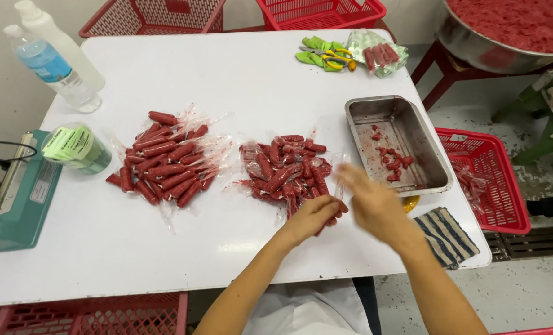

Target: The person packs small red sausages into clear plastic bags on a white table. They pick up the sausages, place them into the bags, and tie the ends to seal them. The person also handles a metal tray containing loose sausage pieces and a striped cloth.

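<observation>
A white table (227, 80) fills most of the view. At the top right stands a big metal bowl (475, 46) of red mince, with red baskets (493, 180) around the table's edges. A green sealer (16, 192) sits at the left edge, and beside it a roll of labels (77, 147) and two bottles (53, 68). A steel tray (425, 149) on the right holds a few red scraps. Near it lies a striped cloth (447, 236); at the far edge lie scissors (332, 57) on green gloves (314, 53) and a small bag (379, 56) of sausages.

Two heaps of red sausages in clear wrap lie mid-table: the left pile (165, 164) well apart from the hands, the right pile (286, 170) just in front of them.

The left hand (314, 214) rests at the near edge of the right pile, fingers curled on a sausage (332, 218). The right hand (369, 198) is blurred, just beside it, over the tray's near corner; its fingers look loosely spread, though I cannot tell whether they hold anything.
</observation>
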